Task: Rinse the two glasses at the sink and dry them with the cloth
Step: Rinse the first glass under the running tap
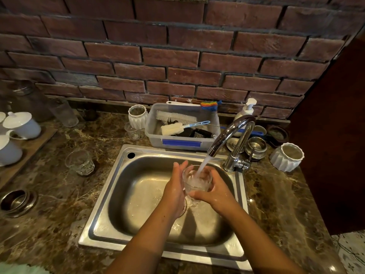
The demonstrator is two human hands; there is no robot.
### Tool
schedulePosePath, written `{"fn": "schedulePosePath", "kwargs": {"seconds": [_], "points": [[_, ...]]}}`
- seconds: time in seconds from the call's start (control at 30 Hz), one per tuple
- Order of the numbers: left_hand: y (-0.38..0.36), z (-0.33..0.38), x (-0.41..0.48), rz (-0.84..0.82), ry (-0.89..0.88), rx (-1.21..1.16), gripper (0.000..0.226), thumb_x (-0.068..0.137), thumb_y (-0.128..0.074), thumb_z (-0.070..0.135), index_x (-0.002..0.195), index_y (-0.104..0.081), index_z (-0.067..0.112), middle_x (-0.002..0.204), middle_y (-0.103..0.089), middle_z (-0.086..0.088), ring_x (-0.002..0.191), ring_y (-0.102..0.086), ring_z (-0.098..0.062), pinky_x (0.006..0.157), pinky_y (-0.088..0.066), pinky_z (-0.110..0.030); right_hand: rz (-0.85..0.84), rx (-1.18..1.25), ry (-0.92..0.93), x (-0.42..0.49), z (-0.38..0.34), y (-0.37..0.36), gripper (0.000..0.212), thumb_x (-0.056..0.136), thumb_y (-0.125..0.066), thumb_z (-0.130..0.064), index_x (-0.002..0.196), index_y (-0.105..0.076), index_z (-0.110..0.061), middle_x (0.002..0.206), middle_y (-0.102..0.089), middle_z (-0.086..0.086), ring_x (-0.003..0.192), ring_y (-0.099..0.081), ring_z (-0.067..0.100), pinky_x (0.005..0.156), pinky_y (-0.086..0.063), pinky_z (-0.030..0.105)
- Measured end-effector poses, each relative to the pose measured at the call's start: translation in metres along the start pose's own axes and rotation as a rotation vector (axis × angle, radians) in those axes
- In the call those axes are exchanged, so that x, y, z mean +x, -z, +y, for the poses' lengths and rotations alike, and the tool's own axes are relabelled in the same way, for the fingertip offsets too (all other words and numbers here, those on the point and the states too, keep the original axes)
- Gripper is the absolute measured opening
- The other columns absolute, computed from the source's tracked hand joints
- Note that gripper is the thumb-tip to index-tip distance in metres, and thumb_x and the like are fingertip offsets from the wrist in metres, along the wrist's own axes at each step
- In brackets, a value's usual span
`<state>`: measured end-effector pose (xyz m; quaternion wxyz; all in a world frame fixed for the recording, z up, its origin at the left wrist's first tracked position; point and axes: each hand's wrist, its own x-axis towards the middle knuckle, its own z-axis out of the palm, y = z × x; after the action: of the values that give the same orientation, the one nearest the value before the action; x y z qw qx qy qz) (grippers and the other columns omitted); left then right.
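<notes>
While the right hand (216,189) curls round the glass (197,179) (wet, likely slippery, fragile), the left hand (174,187) braces it, fingers straight.

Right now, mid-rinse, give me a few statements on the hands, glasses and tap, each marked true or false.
1. Water runs from the tap into the glass held over the sink. True.
2. The right hand hangs idle, away from the glass. False: its fingers curl round the glass.
3. The second glass stands on the counter left of the sink. True.
4. The left hand holds the cloth. False: its straight fingers rest against the glass; the cloth lies at the bottom-left corner of the view.
5. The plastic tub of brushes sits in the sink basin. False: it stands on the counter behind the sink.
</notes>
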<state>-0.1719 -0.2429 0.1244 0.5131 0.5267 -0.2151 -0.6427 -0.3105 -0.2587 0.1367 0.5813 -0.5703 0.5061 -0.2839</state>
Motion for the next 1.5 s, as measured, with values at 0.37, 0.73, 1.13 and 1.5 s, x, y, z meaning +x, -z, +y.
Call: {"fn": "schedulePosePath", "kwargs": {"seconds": [0.37,0.73,1.13,1.5], "points": [[-0.005,0.0,-0.003,0.0,-0.075,0.077,0.048,0.104,-0.028,0.052,0.137,-0.057,0.031,0.132,-0.067,0.003,0.123,-0.063,-0.016,0.099,-0.052,-0.031,-0.02,0.002,0.041,0.009,0.003,0.007,0.08,0.069,-0.086,-0.019,0.136,-0.044,-0.031,0.127,-0.059,-0.009,0.118,-0.059,0.01,0.096,-0.054,0.032],[-0.005,-0.003,-0.008,0.003,-0.106,0.092,0.057,0.098,-0.032,0.058,0.142,-0.054,0.03,0.142,-0.06,-0.001,0.125,-0.06,-0.015,0.109,-0.047,-0.041,-0.048,0.019,0.035,0.007,0.007,0.008,0.075,0.07,-0.087,-0.015,0.128,-0.046,-0.039,0.124,-0.06,-0.012,0.118,-0.059,0.009,0.096,-0.054,0.03],[0.001,0.0,-0.005,0.04,0.068,0.131,0.039,0.099,-0.037,0.059,0.126,-0.058,0.04,0.135,-0.06,-0.006,0.117,-0.062,-0.029,0.102,-0.051,-0.053,-0.162,0.276,-0.151,-0.001,0.023,-0.001,0.066,0.071,-0.082,-0.031,0.131,-0.056,-0.024,0.126,-0.067,0.006,0.114,-0.066,0.025,0.097,-0.055,0.047],[0.018,-0.037,-0.017,0.119,0.297,0.107,0.072,0.1,-0.03,0.067,0.116,-0.074,0.012,0.105,-0.078,-0.017,0.098,-0.076,-0.032,0.093,-0.058,-0.049,-0.124,0.524,-0.413,-0.024,0.048,-0.03,0.056,0.083,-0.066,-0.046,0.123,-0.065,-0.006,0.116,-0.072,0.022,0.11,-0.068,0.038,0.1,-0.05,0.057]]}}
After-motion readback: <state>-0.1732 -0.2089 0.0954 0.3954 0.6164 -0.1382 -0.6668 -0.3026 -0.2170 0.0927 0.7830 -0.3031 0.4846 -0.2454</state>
